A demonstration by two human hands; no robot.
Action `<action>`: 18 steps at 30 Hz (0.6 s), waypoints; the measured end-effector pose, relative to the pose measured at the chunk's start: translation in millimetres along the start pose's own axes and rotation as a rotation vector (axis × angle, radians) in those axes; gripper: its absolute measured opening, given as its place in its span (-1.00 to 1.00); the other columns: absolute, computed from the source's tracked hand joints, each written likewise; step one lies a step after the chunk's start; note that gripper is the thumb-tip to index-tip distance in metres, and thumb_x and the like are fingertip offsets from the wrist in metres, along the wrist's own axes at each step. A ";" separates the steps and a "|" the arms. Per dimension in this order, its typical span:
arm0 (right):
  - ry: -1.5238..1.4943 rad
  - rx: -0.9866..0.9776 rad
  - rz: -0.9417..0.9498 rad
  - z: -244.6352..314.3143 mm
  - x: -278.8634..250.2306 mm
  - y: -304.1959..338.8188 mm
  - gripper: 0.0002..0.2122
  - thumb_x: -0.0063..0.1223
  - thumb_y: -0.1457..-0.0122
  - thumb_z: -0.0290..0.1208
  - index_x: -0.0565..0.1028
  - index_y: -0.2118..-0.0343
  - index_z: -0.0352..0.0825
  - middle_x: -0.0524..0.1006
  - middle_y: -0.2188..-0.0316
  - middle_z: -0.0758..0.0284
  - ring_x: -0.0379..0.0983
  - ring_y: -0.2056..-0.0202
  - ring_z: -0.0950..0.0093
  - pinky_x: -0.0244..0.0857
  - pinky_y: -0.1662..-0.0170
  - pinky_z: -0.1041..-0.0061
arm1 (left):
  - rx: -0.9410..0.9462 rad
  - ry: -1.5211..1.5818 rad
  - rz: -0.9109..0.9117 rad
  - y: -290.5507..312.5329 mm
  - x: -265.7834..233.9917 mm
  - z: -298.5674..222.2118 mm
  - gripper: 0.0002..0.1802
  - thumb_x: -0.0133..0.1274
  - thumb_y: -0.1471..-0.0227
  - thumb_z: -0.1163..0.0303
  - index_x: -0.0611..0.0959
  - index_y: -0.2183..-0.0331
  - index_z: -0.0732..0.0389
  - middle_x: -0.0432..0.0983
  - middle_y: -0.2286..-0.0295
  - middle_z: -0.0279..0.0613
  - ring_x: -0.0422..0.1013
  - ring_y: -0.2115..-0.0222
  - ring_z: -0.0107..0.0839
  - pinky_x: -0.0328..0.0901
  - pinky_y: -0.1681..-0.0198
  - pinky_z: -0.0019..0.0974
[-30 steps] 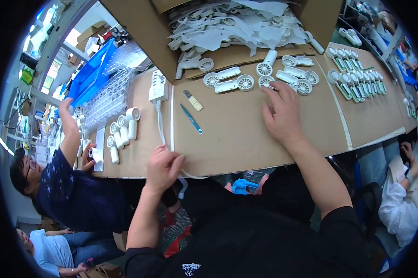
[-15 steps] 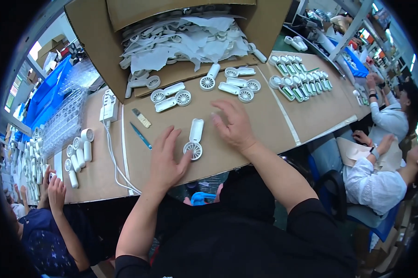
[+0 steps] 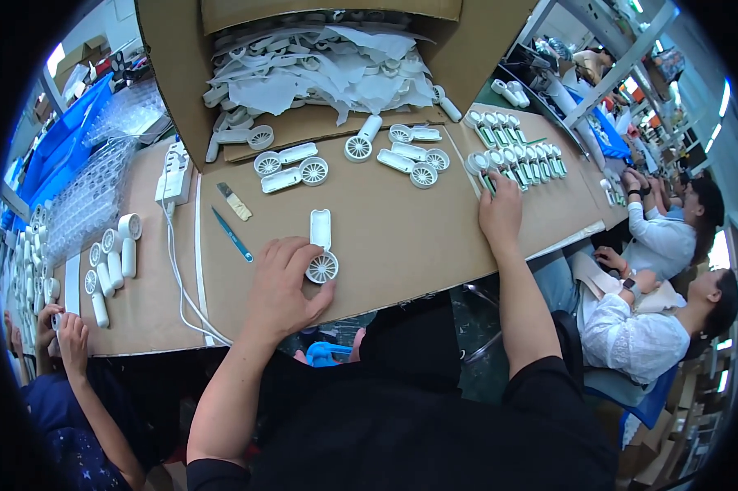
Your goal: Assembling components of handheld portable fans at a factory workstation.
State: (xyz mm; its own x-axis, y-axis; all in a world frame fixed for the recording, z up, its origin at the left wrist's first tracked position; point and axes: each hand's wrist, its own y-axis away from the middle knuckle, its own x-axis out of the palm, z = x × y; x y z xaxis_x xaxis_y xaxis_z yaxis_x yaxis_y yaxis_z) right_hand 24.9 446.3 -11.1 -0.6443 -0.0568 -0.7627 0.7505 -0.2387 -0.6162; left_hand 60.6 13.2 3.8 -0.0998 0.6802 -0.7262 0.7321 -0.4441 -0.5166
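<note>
A white handheld-fan shell lies on the cardboard-covered table, its hollow handle pointing away from me. My left hand grips its round slatted head between thumb and fingers. Over on the right, my right hand has its fingertips closed on a fan half with a green strip at the near left end of a row; the fingers partly cover it. Rows of similar fan halves with green inserts lie beside that hand. Further white fan shells rest beyond my left hand.
An open cardboard box full of fan shells and white sheets stands at the back. A blue pen, a small blade-like tool and a power strip with white cable lie left. Co-workers sit either side; one's hands work at the left.
My right hand has moved right, from beside the fan shell to the row of green-insert halves. My left hand has closed around the shell's round head.
</note>
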 end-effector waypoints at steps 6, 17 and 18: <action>-0.114 0.013 0.098 33.3 -40.4 42.0 -0.65 0.07 -0.21 -0.53 0.52 -0.07 -0.35 0.54 0.10 0.11 0.45 0.09 0.11 0.35 -0.02 0.22 | -0.119 -0.052 -0.074 1.6 4.4 2.9 -0.57 0.30 0.06 0.36 0.63 0.09 0.19 0.58 0.13 -0.19 0.47 0.06 -0.17 0.29 -0.14 -0.13; -0.543 -0.509 0.070 182.5 -63.7 75.4 -0.52 0.29 -0.07 -0.47 0.55 -0.12 -0.23 0.55 -0.05 0.25 0.46 -0.06 0.32 0.35 -0.09 0.38 | 0.081 0.303 -0.173 10.8 -2.8 4.2 -0.49 0.34 0.13 0.49 0.63 0.05 0.19 0.61 -0.02 -0.17 0.51 0.00 -0.18 0.37 -0.12 -0.18; -0.549 -0.509 0.071 184.5 -61.6 73.4 -0.52 0.29 -0.07 -0.47 0.55 -0.12 -0.23 0.55 -0.05 0.25 0.46 -0.06 0.32 0.35 -0.09 0.38 | 0.078 0.298 -0.172 11.4 -3.1 3.7 -0.49 0.34 0.13 0.49 0.63 0.05 0.19 0.61 -0.02 -0.17 0.51 0.00 -0.18 0.37 -0.12 -0.18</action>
State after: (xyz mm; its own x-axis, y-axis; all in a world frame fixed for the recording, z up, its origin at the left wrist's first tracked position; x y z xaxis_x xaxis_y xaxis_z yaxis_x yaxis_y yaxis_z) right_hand 92.5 253.5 26.9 -0.4726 -0.5622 -0.6786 0.6824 0.2538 -0.6855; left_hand 66.7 3.9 -1.5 -0.0079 0.8842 -0.4670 0.6665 -0.3435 -0.6616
